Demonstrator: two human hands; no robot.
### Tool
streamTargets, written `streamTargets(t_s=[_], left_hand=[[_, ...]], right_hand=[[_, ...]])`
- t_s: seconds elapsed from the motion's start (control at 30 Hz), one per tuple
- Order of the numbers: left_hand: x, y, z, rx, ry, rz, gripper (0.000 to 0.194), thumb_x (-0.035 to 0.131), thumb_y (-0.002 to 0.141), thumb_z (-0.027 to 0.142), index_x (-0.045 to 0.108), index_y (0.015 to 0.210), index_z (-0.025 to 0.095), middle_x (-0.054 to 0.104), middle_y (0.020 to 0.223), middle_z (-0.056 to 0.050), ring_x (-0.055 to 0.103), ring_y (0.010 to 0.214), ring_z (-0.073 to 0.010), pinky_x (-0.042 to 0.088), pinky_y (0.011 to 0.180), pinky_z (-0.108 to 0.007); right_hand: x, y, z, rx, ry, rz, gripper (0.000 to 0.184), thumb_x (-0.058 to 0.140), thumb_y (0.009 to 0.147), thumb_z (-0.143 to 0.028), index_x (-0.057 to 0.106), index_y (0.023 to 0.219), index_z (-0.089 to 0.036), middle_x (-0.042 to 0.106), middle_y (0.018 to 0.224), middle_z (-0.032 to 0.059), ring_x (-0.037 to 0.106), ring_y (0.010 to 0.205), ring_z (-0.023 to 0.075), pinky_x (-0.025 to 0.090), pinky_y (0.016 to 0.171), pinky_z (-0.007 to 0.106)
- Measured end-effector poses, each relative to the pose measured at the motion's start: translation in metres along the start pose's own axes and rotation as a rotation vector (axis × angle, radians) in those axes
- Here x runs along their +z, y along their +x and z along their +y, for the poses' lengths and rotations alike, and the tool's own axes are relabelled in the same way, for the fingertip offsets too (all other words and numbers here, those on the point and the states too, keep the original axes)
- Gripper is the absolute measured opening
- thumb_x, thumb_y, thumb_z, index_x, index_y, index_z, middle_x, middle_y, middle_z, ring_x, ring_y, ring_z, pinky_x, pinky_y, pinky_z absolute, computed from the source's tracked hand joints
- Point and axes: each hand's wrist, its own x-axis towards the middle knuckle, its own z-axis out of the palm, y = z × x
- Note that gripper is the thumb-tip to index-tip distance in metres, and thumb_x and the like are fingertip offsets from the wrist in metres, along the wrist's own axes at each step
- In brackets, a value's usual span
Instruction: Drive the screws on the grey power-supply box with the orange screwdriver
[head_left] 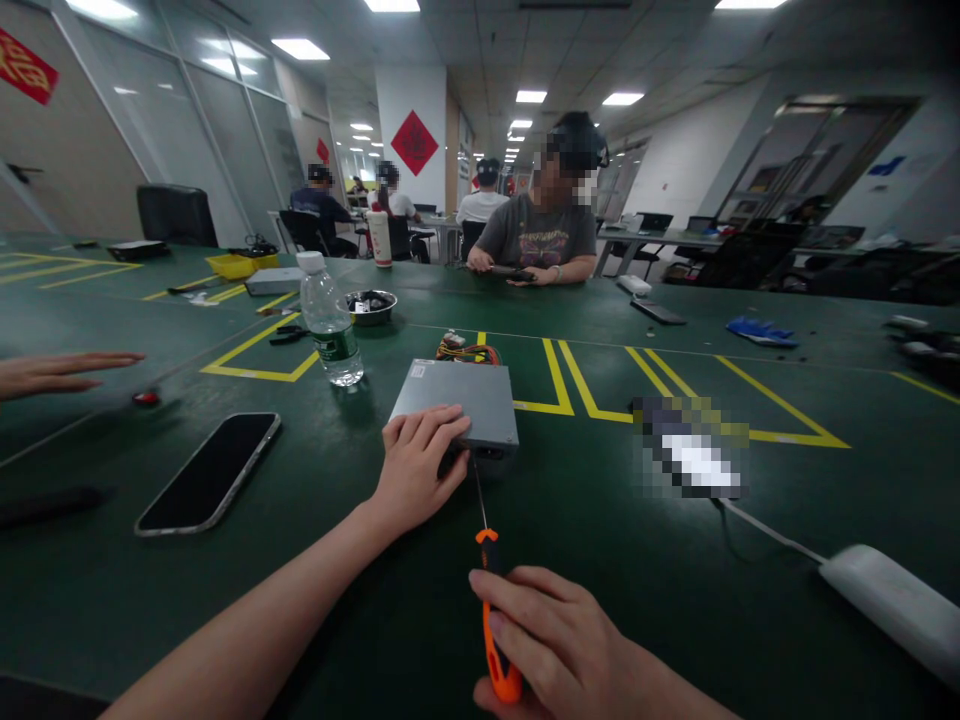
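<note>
A grey metal computer power supply (pixel 457 395) lies on the green table in front of me, a bundle of coloured wires (pixel 471 350) at its far side. My left hand (pixel 424 455) grips its near left corner, fingers on the top and thumb against the front side. In my right hand (pixel 551 630) is an orange and black screwdriver (pixel 489 600), its shaft pointing away from me. The screwdriver's tip meets the front side of the power supply close to my left thumb; what it touches there is too small to make out.
Left of the power supply stand a water bottle (pixel 330 325) and a metal bowl (pixel 371 307) of small dark parts. A phone (pixel 210 472) lies nearer. Another person's hand (pixel 67 375) reaches in at left. A blurred device (pixel 694 455) and white power strip (pixel 892 600) lie right.
</note>
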Motion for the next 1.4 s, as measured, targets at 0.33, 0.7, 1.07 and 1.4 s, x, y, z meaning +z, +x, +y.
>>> streamTargets(t_s=[0.33, 0.7, 1.07, 1.4], left_hand=[[0.000, 0.000, 0.000, 0.000, -0.004, 0.005, 0.029, 0.050, 0.084, 0.028, 0.051, 0.113, 0.026, 0.057, 0.123, -0.004, 0.049, 0.113, -0.0217, 0.027, 0.090, -0.041], [-0.001, 0.000, 0.001, -0.001, -0.014, 0.008, 0.028, 0.050, 0.084, 0.028, 0.052, 0.112, 0.025, 0.057, 0.123, -0.004, 0.049, 0.113, -0.0213, 0.027, 0.091, -0.041], [-0.007, 0.000, 0.003, 0.009, -0.048, -0.029, 0.041, 0.047, 0.082, 0.022, 0.048, 0.123, 0.026, 0.054, 0.128, -0.003, 0.046, 0.117, -0.0212, 0.027, 0.094, -0.040], [-0.005, 0.000, 0.000, 0.078, -0.019, -0.062, 0.043, 0.050, 0.083, 0.027, 0.047, 0.125, 0.026, 0.051, 0.132, -0.004, 0.045, 0.119, -0.0220, 0.026, 0.095, -0.040]], right_hand=[[0.005, 0.000, 0.001, 0.040, 0.011, -0.009, 0.020, 0.040, 0.096, -0.027, 0.049, 0.103, -0.010, 0.068, 0.098, 0.0152, 0.067, 0.087, 0.0169, 0.053, 0.081, 0.029], [0.005, 0.003, 0.001, 0.039, -0.027, 0.014, 0.021, 0.036, 0.098, -0.028, 0.049, 0.101, -0.011, 0.069, 0.094, 0.0127, 0.067, 0.086, 0.0152, 0.053, 0.079, 0.027], [0.012, 0.005, 0.002, 0.021, -0.047, -0.027, 0.029, 0.031, 0.099, -0.028, 0.057, 0.104, -0.015, 0.067, 0.097, 0.0147, 0.066, 0.087, 0.0168, 0.054, 0.071, 0.027], [0.022, -0.008, 0.008, 0.057, 0.070, 0.003, 0.029, 0.027, 0.100, -0.031, 0.049, 0.105, -0.012, 0.066, 0.101, 0.0151, 0.067, 0.079, 0.0149, 0.054, 0.070, 0.024]])
